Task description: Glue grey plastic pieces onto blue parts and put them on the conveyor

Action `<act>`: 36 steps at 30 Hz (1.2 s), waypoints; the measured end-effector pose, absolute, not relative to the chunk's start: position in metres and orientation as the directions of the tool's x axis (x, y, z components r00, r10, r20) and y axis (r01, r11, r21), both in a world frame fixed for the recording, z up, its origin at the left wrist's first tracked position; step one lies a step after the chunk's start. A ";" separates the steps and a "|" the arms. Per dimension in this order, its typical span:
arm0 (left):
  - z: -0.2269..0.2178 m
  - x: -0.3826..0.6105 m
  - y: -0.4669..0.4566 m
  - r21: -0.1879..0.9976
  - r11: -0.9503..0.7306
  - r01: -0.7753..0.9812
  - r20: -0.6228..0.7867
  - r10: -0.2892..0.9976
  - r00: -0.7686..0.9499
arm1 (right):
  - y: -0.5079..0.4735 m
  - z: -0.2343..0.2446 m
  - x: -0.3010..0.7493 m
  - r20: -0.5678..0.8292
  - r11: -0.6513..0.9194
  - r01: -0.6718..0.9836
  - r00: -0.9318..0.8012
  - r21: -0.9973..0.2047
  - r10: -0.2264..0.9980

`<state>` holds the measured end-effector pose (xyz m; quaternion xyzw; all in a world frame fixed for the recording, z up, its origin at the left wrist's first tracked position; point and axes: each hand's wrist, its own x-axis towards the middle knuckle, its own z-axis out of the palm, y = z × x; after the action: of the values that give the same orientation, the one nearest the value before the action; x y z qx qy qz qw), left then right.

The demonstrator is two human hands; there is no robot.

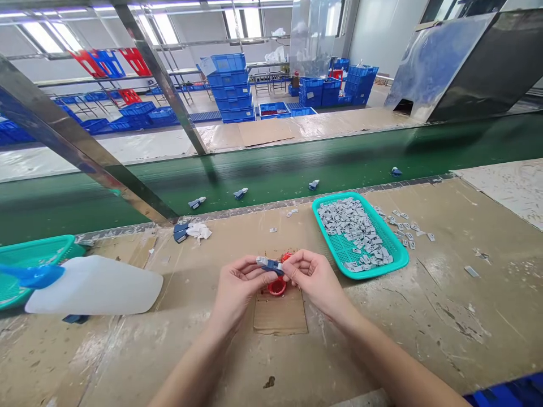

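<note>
Between my two hands, above the cardboard-covered table, is a small dark-blue and light-grey plastic part [270,264]. The thumb and fingers of my left hand [242,284] pinch its left side. At its right end my right hand [309,277] is closed in a pinch; the fingertips hide exactly what they grip there. Just below the hands sit small red round cups [276,287] on a cardboard square [280,316]. To the right, a teal basket [401,261] holds many small grey plastic pieces [352,226], and more grey pieces [409,234] lie beside it.
A green conveyor belt [271,169] runs behind the table, carrying several blue-and-grey parts [240,193]. On the left are a white plastic bottle with a blue top [102,285] and another teal basket [63,246]. A metal post [127,192] slants across the left side.
</note>
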<state>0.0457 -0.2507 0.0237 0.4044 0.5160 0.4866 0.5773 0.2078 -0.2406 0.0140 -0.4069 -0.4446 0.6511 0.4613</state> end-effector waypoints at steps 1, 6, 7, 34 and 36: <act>0.024 0.047 -0.251 0.971 0.196 -0.138 -0.199 0.980 -0.003 | -0.240 0.015 0.209 -0.130 -0.191 -0.232 -0.255 -0.954 0.958; 0.028 0.052 -0.253 0.980 0.185 -0.069 -0.186 0.983 -0.003 | -0.243 0.018 0.215 -0.223 -0.304 -0.184 -0.362 -0.935 0.905; 0.030 0.053 -0.254 0.981 0.182 -0.061 -0.182 0.983 0.003 | -0.243 0.019 0.215 -0.227 -0.309 -0.182 -0.368 -0.933 0.902; 0.009 -0.054 -0.009 0.321 -0.038 0.946 0.185 0.982 -0.024 | -0.173 -0.006 0.301 0.062 -0.134 0.931 0.164 -0.339 0.984; 0.017 -0.076 -0.012 0.347 0.054 0.936 0.197 0.972 -0.129 | -0.175 -0.008 0.303 0.055 -0.133 0.946 0.155 -0.297 0.986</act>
<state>-0.0759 -0.0120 0.0171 0.6584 0.7246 0.1987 0.0444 0.3028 -0.1746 -0.0077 -0.7485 -0.6452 0.0771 0.1319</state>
